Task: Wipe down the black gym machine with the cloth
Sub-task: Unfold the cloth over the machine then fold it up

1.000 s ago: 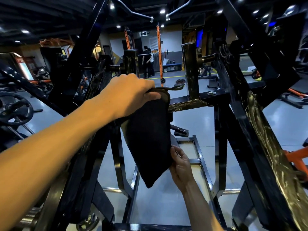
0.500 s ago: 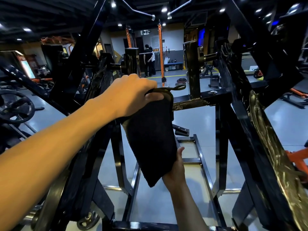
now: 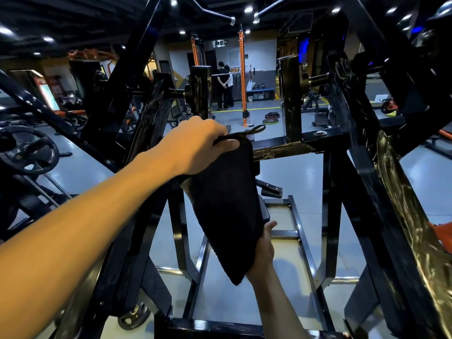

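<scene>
Gripped at its top edge by left hand (image 3: 195, 145), black cloth (image 3: 227, 206) hung inside machine frame (image 3: 288, 148); right hand (image 3: 263, 250) held its lower edge. Risk: loose grip, cloth drops.

Dim gym lit by small ceiling spotlights (image 3: 248, 9) that flare white; glossy floor (image 3: 288, 172) mirrors them, yellowish glare streaks the black machine frame (image 3: 401, 199), wide-angle lens bends the edges, background slightly soft
</scene>
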A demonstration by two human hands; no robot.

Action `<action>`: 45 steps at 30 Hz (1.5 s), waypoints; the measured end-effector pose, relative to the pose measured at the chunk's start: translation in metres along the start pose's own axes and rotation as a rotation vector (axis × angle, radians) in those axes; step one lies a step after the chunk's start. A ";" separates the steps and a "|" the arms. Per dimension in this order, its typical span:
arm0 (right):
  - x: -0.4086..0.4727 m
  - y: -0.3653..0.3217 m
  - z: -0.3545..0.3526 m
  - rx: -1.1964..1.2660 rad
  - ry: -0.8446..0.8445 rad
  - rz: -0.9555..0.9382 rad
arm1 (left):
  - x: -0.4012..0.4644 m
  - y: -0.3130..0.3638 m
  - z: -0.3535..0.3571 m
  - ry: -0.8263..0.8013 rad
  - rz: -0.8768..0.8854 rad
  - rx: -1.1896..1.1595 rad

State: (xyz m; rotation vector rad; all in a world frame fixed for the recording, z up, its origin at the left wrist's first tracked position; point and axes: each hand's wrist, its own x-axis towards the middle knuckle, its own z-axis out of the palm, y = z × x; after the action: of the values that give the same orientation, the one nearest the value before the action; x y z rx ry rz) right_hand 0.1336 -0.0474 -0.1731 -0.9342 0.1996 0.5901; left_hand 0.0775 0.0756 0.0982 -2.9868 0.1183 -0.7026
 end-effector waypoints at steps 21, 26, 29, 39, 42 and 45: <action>0.017 -0.067 -0.056 -0.769 0.159 -0.577 | -0.095 -0.051 0.130 0.016 -0.712 -0.696; 0.008 -0.073 -0.046 -1.093 0.318 -0.625 | -0.123 -0.007 0.175 0.187 -0.945 -0.621; 0.006 -0.073 -0.049 -1.161 0.379 -0.760 | -0.131 0.000 0.184 0.306 -0.923 -0.453; 0.019 -0.043 -0.065 -1.276 0.342 -0.543 | -0.158 -0.015 0.223 -0.019 -0.946 -0.538; 0.008 -0.036 -0.036 -1.306 0.305 -0.544 | -0.150 -0.002 0.220 -0.037 -0.843 -0.531; -0.010 -0.021 0.004 -1.402 0.196 -0.574 | -0.141 0.021 0.218 -0.049 -0.737 -0.611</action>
State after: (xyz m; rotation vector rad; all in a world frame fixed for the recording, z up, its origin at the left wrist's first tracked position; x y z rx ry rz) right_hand 0.1372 -0.0574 -0.1520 -2.2998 -0.3786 0.0074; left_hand 0.0476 0.0792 -0.1604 -3.6191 -0.9895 -0.7353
